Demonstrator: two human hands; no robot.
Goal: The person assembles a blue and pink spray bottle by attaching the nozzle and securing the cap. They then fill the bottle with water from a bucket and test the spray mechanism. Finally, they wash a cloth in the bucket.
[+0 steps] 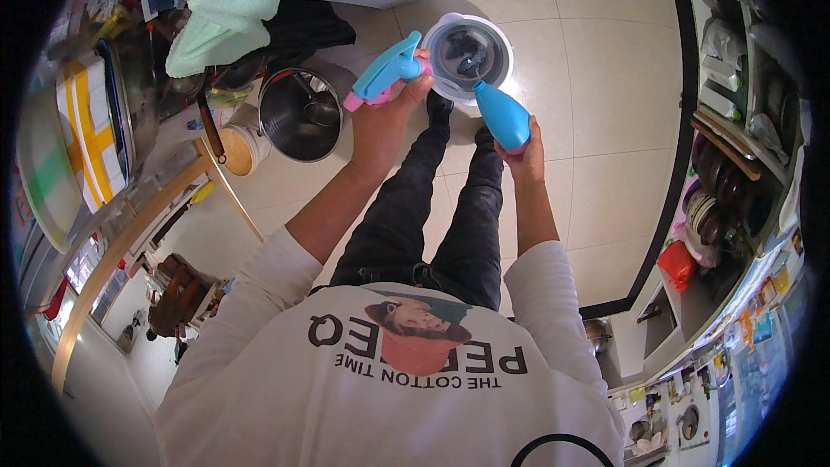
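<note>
My left hand [386,117] is closed around a blue and pink spray trigger head [386,71], held just left of a white bucket. My right hand [529,160] grips a blue bottle [504,118] without its sprayer. The bottle is tilted, its narrow neck pointing up and left towards the rim of the white bucket [507,45]. Inside the bucket lies a dark shape [468,54], apparently in water. From this angle I cannot tell whether anything flows from the bottle.
A dark metal pot [298,149] with a ladle stands on the left beside a lidded tub [238,151]. A pale green towel [220,30] hangs at the upper left. Shelves with bowls [718,177] line the right side. Light tiles [609,104] cover the floor.
</note>
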